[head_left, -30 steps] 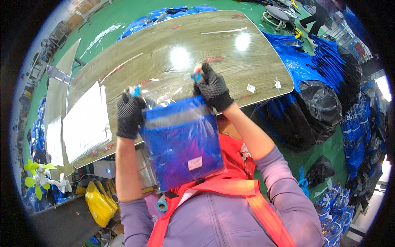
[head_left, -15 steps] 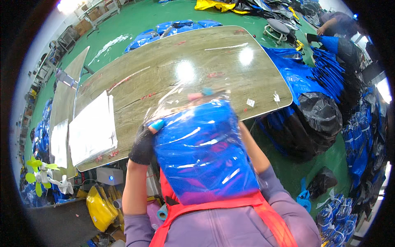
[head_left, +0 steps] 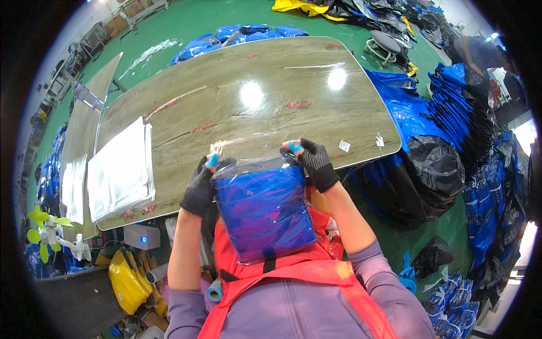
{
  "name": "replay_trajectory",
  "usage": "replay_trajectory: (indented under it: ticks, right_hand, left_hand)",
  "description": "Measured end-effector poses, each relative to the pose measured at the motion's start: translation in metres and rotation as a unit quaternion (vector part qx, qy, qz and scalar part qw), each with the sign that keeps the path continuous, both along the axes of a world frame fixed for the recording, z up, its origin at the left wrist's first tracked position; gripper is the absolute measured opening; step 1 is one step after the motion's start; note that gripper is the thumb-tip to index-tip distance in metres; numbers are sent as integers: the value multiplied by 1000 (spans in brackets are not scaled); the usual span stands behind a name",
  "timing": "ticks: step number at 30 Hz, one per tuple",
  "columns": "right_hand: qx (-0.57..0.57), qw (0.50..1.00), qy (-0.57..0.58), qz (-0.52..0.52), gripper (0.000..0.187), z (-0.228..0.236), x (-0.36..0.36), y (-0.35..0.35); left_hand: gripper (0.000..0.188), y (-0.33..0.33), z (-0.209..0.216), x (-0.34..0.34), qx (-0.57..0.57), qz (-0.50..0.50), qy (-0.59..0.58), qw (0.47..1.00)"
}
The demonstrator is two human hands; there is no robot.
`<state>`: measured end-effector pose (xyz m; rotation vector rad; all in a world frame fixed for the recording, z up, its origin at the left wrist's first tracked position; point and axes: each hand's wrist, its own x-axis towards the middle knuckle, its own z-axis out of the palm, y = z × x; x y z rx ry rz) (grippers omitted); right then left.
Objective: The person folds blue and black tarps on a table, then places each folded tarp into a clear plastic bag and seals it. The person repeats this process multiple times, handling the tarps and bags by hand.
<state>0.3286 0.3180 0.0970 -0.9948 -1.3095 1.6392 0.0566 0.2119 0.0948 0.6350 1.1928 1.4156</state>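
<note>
A clear plastic bag (head_left: 254, 153) with a folded blue item (head_left: 265, 209) inside hangs in front of my red apron, at the table's near edge. My left hand (head_left: 202, 179), in a dark fingerless glove with blue tape on a fingertip, pinches the bag's upper left corner. At the upper right corner my right hand (head_left: 312, 161), gloved and taped the same way, grips the bag too. The bag's loose top edge stretches between both hands, above the blue contents.
The wood-patterned table (head_left: 237, 104) spreads ahead, with a stack of white sheets (head_left: 121, 172) at its left and small white labels (head_left: 344, 146) at its right. Blue and black bundles (head_left: 435, 161) lie right of it. A green clip-on fan (head_left: 42, 234) is at far left.
The filled bag has come down and tilted, now hanging lower against my apron. My right hand has come into view from behind it, at the top right corner.
</note>
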Motion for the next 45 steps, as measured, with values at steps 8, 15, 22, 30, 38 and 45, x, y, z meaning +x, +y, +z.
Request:
replay_trajectory:
  ticks: [8, 15, 22, 30, 38, 45]
  right_hand:
    - [30, 996, 87, -19, 26, 20, 5, 22]
    - [18, 979, 161, -124, 28, 14, 14, 32]
    - [243, 951, -27, -189, 31, 35, -2, 53]
    - [632, 727, -265, 45, 36, 79, -88, 35]
    - [708, 642, -288, 57, 30, 86, -102, 51]
    - [729, 598, -305, 136, 15, 90, -103, 51]
  left_hand:
    - [43, 22, 29, 21, 82, 52, -60, 993]
    - [49, 27, 3, -4, 184, 54, -127, 973]
    - [40, 49, 3, -4, -6, -15, 54, 998]
    - [34, 52, 29, 3, 57, -98, 86, 990]
    - [32, 50, 43, -5, 37, -115, 78, 990]
    - [28, 47, 47, -3, 117, -166, 204, 958]
